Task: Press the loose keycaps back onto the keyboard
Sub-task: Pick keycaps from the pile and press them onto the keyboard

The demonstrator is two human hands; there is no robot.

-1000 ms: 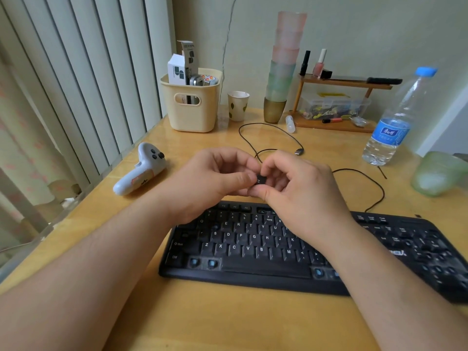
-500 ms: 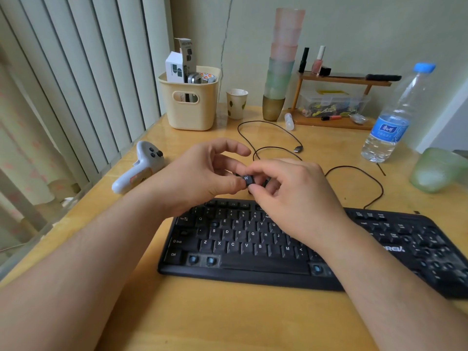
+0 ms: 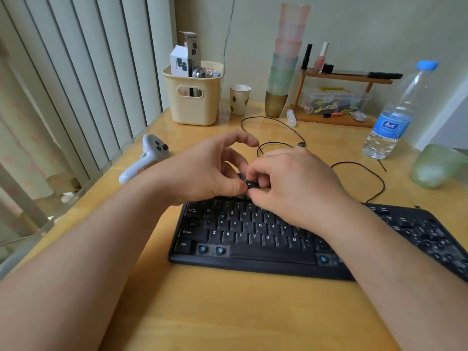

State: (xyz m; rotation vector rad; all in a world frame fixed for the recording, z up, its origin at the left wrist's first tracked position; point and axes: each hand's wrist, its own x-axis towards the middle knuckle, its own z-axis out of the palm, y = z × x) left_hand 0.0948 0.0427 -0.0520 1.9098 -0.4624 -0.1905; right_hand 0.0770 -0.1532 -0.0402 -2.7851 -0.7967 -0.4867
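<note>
Keycap [image 3: 249, 183] between fingertips: "W". Keyboard [image 3: 253, 231] legends legible: Ctrl, Shift, Z X C V B M, S D F G H, E R T Y.

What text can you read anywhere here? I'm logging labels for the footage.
"W": keycap pinched by left hand and right hand.
"Shift", "Ctrl", "Q E R T Y", "S D F G H J", "Z X C V B M": keyboard.
Water bottle label: too blurred.
Box in the basket: print unreadable.

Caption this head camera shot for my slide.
Both hands pinch a W keycap above a black keyboard missing keys.
</note>
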